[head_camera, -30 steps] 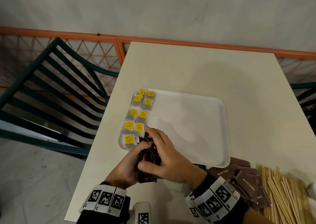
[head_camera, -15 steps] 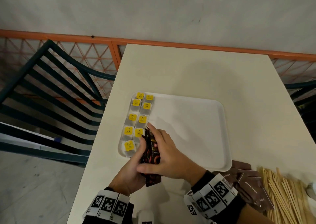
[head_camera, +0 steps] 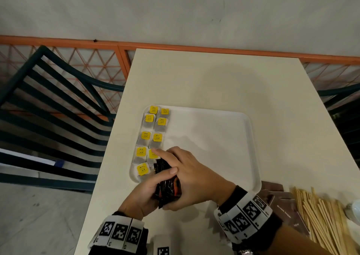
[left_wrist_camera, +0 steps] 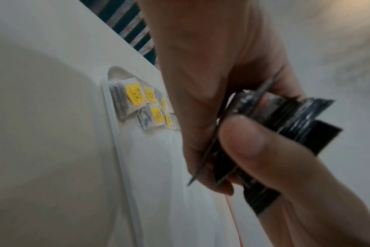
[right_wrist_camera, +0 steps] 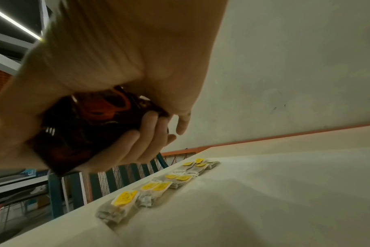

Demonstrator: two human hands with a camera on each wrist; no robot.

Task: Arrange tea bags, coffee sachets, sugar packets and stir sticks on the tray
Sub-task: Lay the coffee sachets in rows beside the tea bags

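I hold a stack of dark coffee sachets (head_camera: 167, 186) in my left hand (head_camera: 143, 195), fingers curled under it and thumb across the top. My right hand (head_camera: 191, 182) lies over the same stack, its thumb hooked under the near end and the index finger stretched forward. In the last second both hands have moved forward with the stack, so that it is now above the near left corner of the tray (head_camera: 251, 147), beside the nearest tea bags (head_camera: 151, 136); before, it was more over the table (head_camera: 214, 79) in front of the tray. I judge the coffee step is only beginning: no sachet lies on the tray yet, and I seem to be fanning one off the top.

The tea bags lie in two columns along the left edge of the tray, each with a yellow tag; the print on the tags is too small to read. The sachets show orange-red marks, not legible. To the right of the tray's near corner lie brown sugar packets (head_camera: 286, 212) with faint unreadable print, and beyond them to the right the stir sticks (head_camera: 321, 221).
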